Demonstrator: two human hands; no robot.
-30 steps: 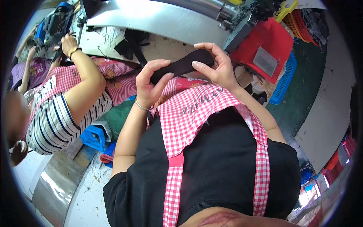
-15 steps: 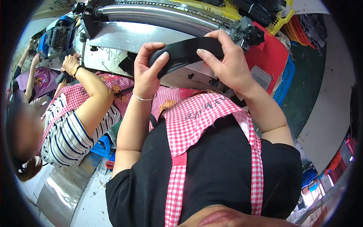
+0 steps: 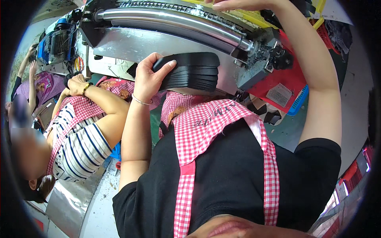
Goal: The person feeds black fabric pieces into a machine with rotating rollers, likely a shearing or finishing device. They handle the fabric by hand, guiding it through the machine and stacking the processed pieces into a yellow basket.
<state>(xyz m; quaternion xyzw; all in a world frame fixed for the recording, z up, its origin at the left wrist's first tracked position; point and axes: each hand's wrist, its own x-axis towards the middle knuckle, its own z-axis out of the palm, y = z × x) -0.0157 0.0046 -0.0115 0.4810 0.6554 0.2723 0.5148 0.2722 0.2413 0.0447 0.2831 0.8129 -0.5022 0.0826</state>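
Note:
A fanned stack of black strips [image 3: 192, 71], flat and flexible with rounded edges, is gripped at its left end by my left hand [image 3: 149, 77], thumb on top. The stack hangs in front of the machine's metal plate [image 3: 158, 43]; whether it touches the plate I cannot tell. My right hand [image 3: 242, 4] is at the top edge of the view, beyond the shiny roller [image 3: 170, 22]. Its fingers are stretched out to the left, partly cut off by the edge, and no object shows in them.
Dark lint coats the machine's right end block [image 3: 260, 59]. Below it hangs a red sheet [image 3: 274, 89] with a pale label, beside a blue basket [image 3: 298, 101]. Yellow crates stand behind the machine. At left, a co-worker in a striped shirt [image 3: 81, 139] works close by.
My right hand has let go of the black strips and moved up and away past the roller. The stack has fanned out in my left hand, showing several layers.

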